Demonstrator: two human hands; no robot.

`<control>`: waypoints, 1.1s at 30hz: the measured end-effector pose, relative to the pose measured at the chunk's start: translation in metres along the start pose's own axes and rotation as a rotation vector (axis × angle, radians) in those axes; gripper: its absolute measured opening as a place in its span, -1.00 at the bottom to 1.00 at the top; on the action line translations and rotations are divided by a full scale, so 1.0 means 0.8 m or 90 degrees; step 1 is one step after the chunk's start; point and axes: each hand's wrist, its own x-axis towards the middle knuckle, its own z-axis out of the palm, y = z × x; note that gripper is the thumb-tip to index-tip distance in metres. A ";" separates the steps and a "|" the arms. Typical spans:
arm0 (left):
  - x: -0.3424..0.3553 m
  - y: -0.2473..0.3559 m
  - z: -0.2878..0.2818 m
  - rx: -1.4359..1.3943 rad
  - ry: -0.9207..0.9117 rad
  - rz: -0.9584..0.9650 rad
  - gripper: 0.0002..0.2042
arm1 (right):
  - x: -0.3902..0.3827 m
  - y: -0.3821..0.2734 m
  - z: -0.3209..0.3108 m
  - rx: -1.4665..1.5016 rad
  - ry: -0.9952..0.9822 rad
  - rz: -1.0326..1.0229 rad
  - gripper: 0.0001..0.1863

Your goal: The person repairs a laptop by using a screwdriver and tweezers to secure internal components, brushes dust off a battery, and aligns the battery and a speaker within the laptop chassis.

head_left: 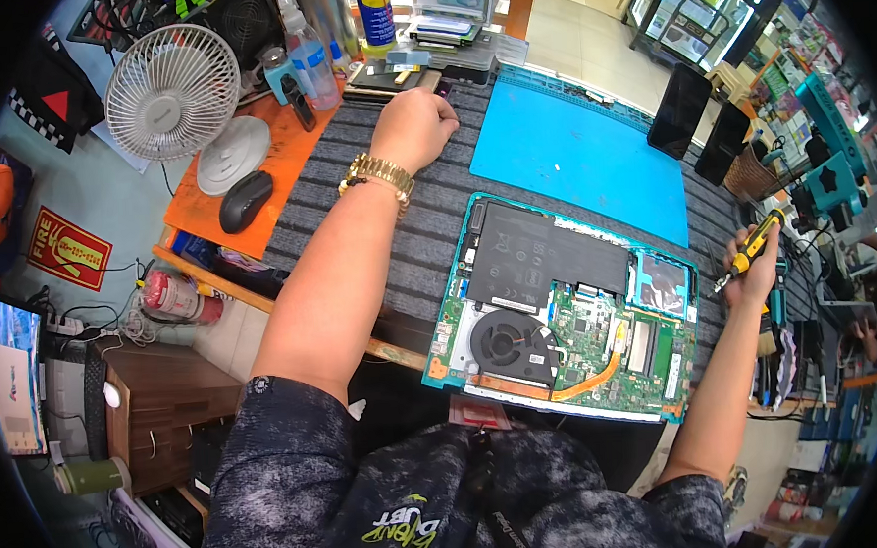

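An opened laptop base point(443, 345) with a teal rim lies on the striped grey mat point(307, 221) before me. Inside it are a black battery point(517, 255), a round fan point(506, 340), a green circuit board point(586, 341) and a copper heat pipe point(598, 383). My left hand point(414, 128) reaches to the back of the mat, fingers curled, near a stack of flat parts; whatever its fingertips hold is hidden. My right hand point(753, 275), right of the laptop, is closed round a yellow-and-black screwdriver point(757, 241).
A blue work mat point(571, 153) lies behind the laptop. At the left stand a white fan point(166, 95), a black mouse point(245, 202) and a spray bottle point(310, 57). A blue-and-yellow spray can point(373, 14) is at the back. Two dark phone-like slabs point(676, 113) stand at the right.
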 end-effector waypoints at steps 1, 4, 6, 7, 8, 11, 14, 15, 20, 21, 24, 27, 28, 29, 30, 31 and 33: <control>0.001 0.000 0.000 -0.004 0.001 0.002 -0.85 | -0.001 -0.001 -0.001 0.002 0.007 -0.007 -0.45; 0.004 0.007 0.004 -0.014 0.013 -0.003 -0.81 | -0.001 -0.001 -0.018 0.013 0.008 -0.039 -0.43; 0.007 0.004 0.001 -0.034 0.053 0.014 -0.79 | -0.009 -0.008 -0.008 0.018 0.053 -0.074 -0.40; 0.008 0.011 0.001 -0.055 0.052 0.000 -0.78 | -0.013 -0.015 -0.007 0.017 0.043 -0.109 -0.40; 0.007 0.011 -0.002 -0.052 0.064 0.023 -0.77 | -0.022 -0.022 0.003 0.003 0.020 -0.131 -0.41; 0.005 0.014 -0.010 -0.075 0.074 0.028 -0.73 | -0.061 -0.042 0.066 -0.021 0.014 -0.185 -0.43; 0.000 0.035 -0.020 -0.153 0.048 0.068 -0.72 | -0.094 -0.057 0.114 0.013 -0.086 -0.247 -0.46; -0.001 0.046 -0.019 -0.224 0.041 0.110 -0.72 | -0.103 -0.063 0.128 0.015 -0.119 -0.278 -0.47; -0.036 0.086 -0.016 -0.399 -0.198 0.173 -0.71 | -0.145 -0.056 0.222 0.009 -0.193 -0.391 -0.65; -0.042 0.091 -0.016 -0.403 -0.194 0.173 -0.71 | -0.150 -0.053 0.239 0.001 -0.219 -0.408 -0.67; -0.054 0.107 -0.006 -0.639 -0.360 0.143 -0.74 | -0.167 -0.035 0.276 0.003 -0.203 -0.423 -0.70; -0.057 0.124 -0.012 -0.659 -0.424 0.110 -0.75 | -0.164 -0.020 0.290 0.001 -0.195 -0.425 -0.71; -0.058 0.127 -0.013 -0.662 -0.423 0.110 -0.75 | -0.163 -0.016 0.295 -0.005 -0.178 -0.436 -0.71; -0.059 0.129 -0.014 -0.676 -0.412 0.105 -0.75 | -0.163 -0.012 0.297 -0.010 -0.161 -0.448 -0.71; -0.060 0.130 -0.014 -0.689 -0.400 0.100 -0.75 | -0.164 -0.010 0.297 -0.019 -0.161 -0.428 -0.70; -0.061 0.130 -0.013 -0.692 -0.399 0.100 -0.75 | -0.163 -0.008 0.297 -0.022 -0.162 -0.428 -0.70; -0.062 0.131 -0.012 -0.743 -0.392 0.083 -0.73 | -0.161 -0.004 0.296 -0.051 -0.152 -0.433 -0.68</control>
